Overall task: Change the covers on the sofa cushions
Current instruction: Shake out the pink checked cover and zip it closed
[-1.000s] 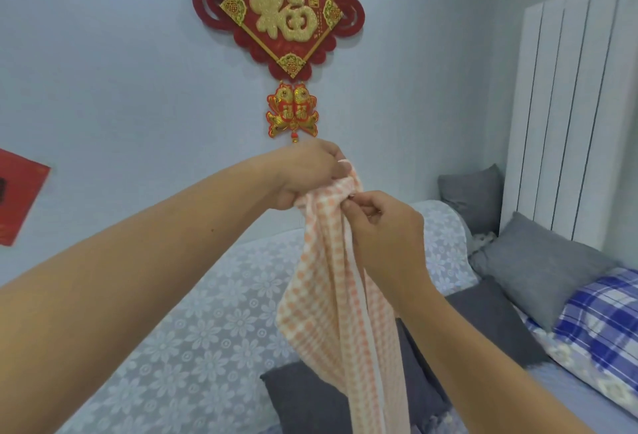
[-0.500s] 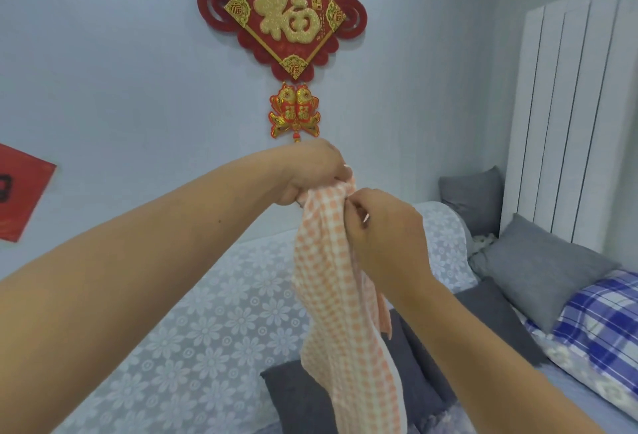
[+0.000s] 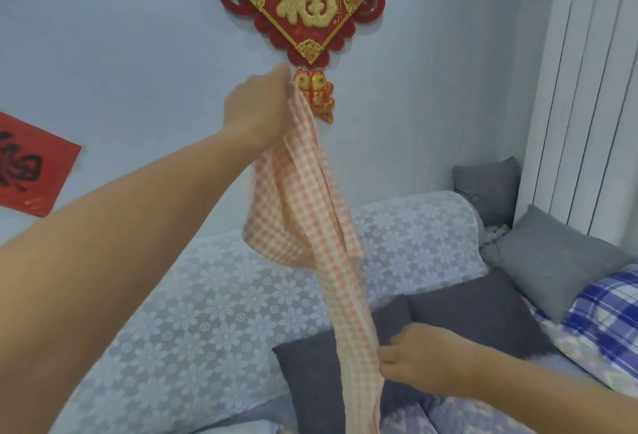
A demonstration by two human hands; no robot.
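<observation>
An orange-and-white checked cushion cover (image 3: 303, 226) hangs in a long twisted strip in front of me. My left hand (image 3: 257, 107) is raised high and grips its top end. My right hand (image 3: 419, 357) is low at the right, its fingers against the cover's lower edge; whether they pinch it is blurred. Behind the cover, two dark grey cushions (image 3: 476, 316) lie on the sofa seat. The cover's bottom end runs out of view.
The sofa back wears a white floral lace throw (image 3: 193, 313). A grey pillow (image 3: 552, 261) and a blue plaid pillow (image 3: 607, 316) lie at the right by a white panelled headboard (image 3: 593, 105). A red knot ornament (image 3: 303, 5) hangs on the wall.
My left hand has lifted the cover's top higher. My right hand has left the top and slid down along the cover to its lower part. The cloth now hangs stretched longer.
</observation>
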